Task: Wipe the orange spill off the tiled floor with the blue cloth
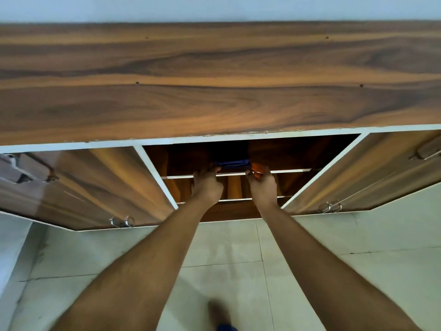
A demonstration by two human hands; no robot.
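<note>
A folded blue cloth lies on the upper shelf inside an open wooden cabinet, partly in shadow. My left hand has its fingers on the cloth's left end at the shelf edge. My right hand grips the cloth's right end, fingers curled over it. Both arms reach forward from the bottom of the view. The pale tiled floor lies below; no orange spill shows on it.
Two cabinet doors stand swung open, the left door and the right door, each with metal hinges. A wide wooden countertop overhangs the cabinet. A lower shelf sits under my hands. A foot shows on the floor.
</note>
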